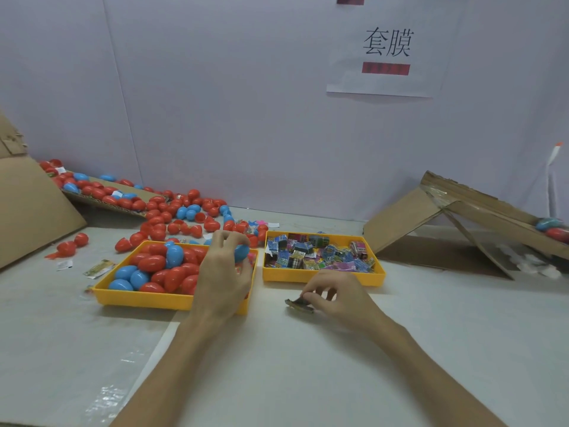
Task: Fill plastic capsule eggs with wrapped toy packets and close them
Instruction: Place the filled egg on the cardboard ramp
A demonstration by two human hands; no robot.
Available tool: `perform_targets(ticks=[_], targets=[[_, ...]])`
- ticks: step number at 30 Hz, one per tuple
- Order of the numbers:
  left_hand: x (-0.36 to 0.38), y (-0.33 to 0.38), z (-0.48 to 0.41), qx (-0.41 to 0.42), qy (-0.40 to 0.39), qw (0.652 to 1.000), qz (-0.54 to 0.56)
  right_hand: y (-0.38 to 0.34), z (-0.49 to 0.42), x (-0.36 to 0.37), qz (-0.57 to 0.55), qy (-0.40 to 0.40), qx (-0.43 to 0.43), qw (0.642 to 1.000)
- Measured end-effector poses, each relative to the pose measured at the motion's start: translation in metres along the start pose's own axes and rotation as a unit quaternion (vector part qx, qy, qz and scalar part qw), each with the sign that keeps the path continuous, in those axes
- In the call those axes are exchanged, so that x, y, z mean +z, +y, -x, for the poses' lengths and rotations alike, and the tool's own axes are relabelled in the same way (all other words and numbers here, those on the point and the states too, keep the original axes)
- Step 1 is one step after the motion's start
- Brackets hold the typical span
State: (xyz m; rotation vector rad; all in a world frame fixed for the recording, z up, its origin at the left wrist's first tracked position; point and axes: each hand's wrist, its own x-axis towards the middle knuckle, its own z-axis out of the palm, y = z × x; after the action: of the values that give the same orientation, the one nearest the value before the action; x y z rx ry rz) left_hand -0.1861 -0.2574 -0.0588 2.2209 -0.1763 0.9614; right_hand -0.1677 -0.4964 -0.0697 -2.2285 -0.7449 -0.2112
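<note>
Fingers (217,241) round blue egg (241,253), perhaps packet (300,304).

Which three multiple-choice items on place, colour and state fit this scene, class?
1. Where is the printed wrapped toy packet under the right hand? A inside a tray; B inside a cardboard box; C outside, before the right yellow plastic tray.
2. Colour of the plastic capsule egg in the left hand? A red; B blue; C yellow.
3. The right hand is: A pinching the packet; B flat, open; C fisted, empty.
C: it sits clear of the tray's front rim. B: blue shell shows. A: the hand nips its edge.
</note>
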Motion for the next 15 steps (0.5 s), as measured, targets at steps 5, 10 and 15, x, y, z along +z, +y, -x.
perform_targets(ticks=[5,10,15], targets=[[-0.003,0.021,0.014,0.110,-0.071,0.991,0.025,0.000,0.000,-0.004,-0.005,0.008,0.000,1.000],[0.013,0.037,0.029,0.129,-0.273,0.953,0.025,-0.005,0.002,-0.007,-0.030,0.021,-0.007,0.999],[0.025,0.032,0.029,0.089,-0.287,0.953,-0.044,-0.006,0.004,-0.012,-0.049,0.016,0.002,0.999]])
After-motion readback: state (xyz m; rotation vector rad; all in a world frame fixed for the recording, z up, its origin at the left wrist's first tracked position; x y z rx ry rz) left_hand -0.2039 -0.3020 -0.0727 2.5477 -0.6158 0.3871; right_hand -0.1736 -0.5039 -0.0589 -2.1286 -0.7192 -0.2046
